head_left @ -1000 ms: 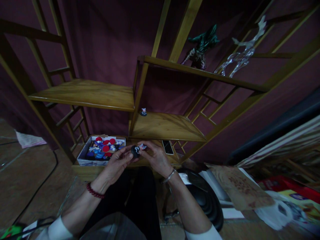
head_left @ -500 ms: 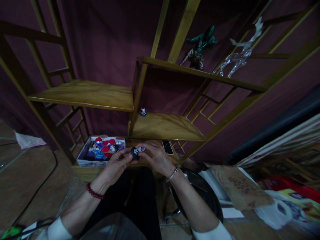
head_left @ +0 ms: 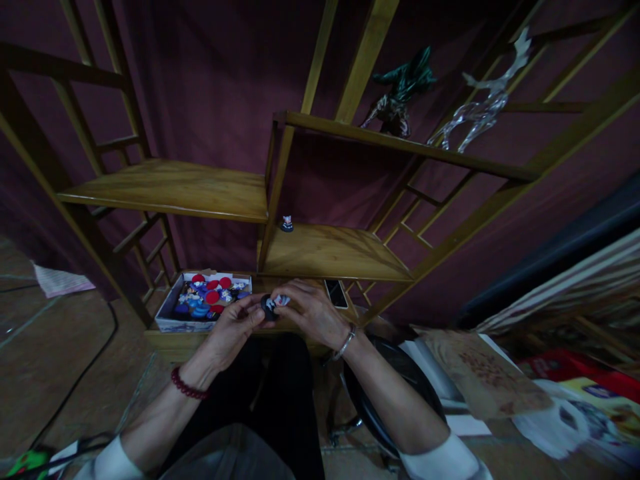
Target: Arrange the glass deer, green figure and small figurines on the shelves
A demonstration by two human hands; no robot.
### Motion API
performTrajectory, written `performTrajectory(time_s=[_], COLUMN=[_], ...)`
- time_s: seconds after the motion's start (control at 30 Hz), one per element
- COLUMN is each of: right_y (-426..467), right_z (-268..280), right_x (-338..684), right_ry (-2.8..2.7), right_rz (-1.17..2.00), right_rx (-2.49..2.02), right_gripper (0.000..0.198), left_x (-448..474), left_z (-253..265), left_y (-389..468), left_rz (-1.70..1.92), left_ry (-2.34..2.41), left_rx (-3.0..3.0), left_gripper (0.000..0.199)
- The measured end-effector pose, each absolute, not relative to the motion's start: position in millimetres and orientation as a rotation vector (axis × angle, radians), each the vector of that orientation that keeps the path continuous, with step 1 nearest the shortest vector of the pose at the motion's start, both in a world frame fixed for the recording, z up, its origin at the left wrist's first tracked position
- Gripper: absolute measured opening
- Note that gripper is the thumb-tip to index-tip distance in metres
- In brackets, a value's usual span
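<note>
Between my hands is a small figurine (head_left: 271, 306) with a dark round base and a white and reddish upper part. My left hand (head_left: 236, 329) grips it by the base, fingers closed. The fingers of my right hand (head_left: 311, 311) pinch its upper part from the other side. Just left of my hands stands an open box (head_left: 187, 326) holding several figurines with red, blue and dark bases. A similar small figurine (head_left: 287, 224) stands upright at the left end of the middle shelf (head_left: 340, 252).
A phone (head_left: 336, 293) lies on the low wooden surface right of my hands. Above are a left shelf (head_left: 175, 189), a green-cloaked statue (head_left: 405, 93) and a clear deer ornament (head_left: 480, 110). A black stool (head_left: 395, 393) and a plastic bag (head_left: 553, 423) are at right.
The figurine has tilted slightly between my fingers, and both hands keep their hold on it. The view has shifted a little; everything else stays in place.
</note>
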State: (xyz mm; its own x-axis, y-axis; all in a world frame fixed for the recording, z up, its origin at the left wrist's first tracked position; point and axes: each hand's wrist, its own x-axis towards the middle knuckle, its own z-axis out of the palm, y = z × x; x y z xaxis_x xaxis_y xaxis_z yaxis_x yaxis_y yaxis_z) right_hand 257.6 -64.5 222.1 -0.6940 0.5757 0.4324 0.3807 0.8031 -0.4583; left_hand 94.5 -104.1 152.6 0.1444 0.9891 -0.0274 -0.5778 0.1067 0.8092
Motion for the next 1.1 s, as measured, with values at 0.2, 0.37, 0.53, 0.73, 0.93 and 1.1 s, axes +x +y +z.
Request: performTrajectory(time_s=[0.2,0.37,0.53,0.73,0.93,1.1], right_y=[-65,-65,-66,-71,-74,-75], right_z=[221,218,215,214,214,212], right_x=[256,255,254,250,249,250], right_ry=[-2.406,-2.381,-2.323,-2.238,-2.192,-2.163], right_rz=[0.488,0.501,0.514,0.566,0.616,0.671], right_rx=[-0.768,-0.790,-0.847,-0.950,-0.993,-1.009], right_gripper=[0.012,0.013,0.015,0.014,0.012,0.012], left_x=[93,94,94,93,92,92], left_z=[151,153,154,154,154,152], left_y=[-105,-105,-105,-105,-105,-105], left_rz=[1.311,1.334,1.333,1.341,1.326,1.325], left_ry=[0.682,0.697,0.699,0.723,0.755,0.774], left_rx=[0.763,0.766,0.791,0.815,0.862,0.938], left_gripper=[0.031,0.031,0.031,0.033,0.033,0.032])
